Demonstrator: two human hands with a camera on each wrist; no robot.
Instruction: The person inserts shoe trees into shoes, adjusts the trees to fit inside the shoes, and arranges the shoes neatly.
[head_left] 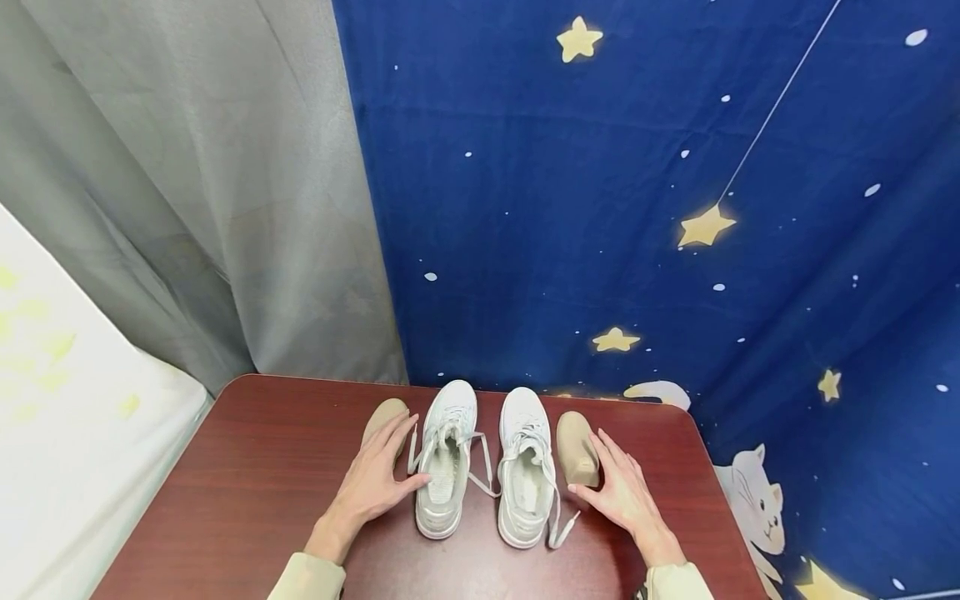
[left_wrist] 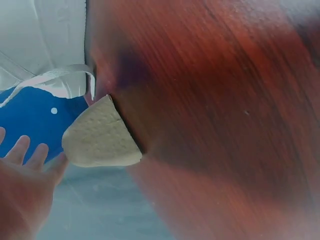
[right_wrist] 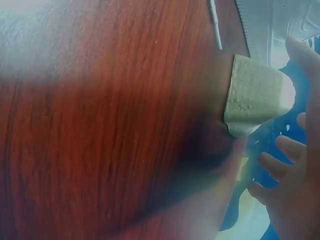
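Note:
Two white lace-up sneakers, the left one (head_left: 454,404) and the right one (head_left: 523,407), stand side by side with toes toward the far table edge. Their laces (head_left: 483,467) hang loose. A beige, moulded shoe insert (head_left: 382,414) lies left of the pair, partly hidden by my left hand (head_left: 371,475). Another beige insert (head_left: 576,446) lies to the right, with my right hand (head_left: 622,492) close beside it, thumb near its blunt end. Both hands have spread fingers. In the left wrist view, fingertips come right up to the rounded insert (left_wrist: 102,135).
Everything lies on a reddish-brown wooden table (head_left: 255,475) with rounded far corners. Behind it hang a grey curtain (head_left: 300,250) and a blue curtain (head_left: 525,208) with stars. White cloth (head_left: 75,433) hangs at the left side.

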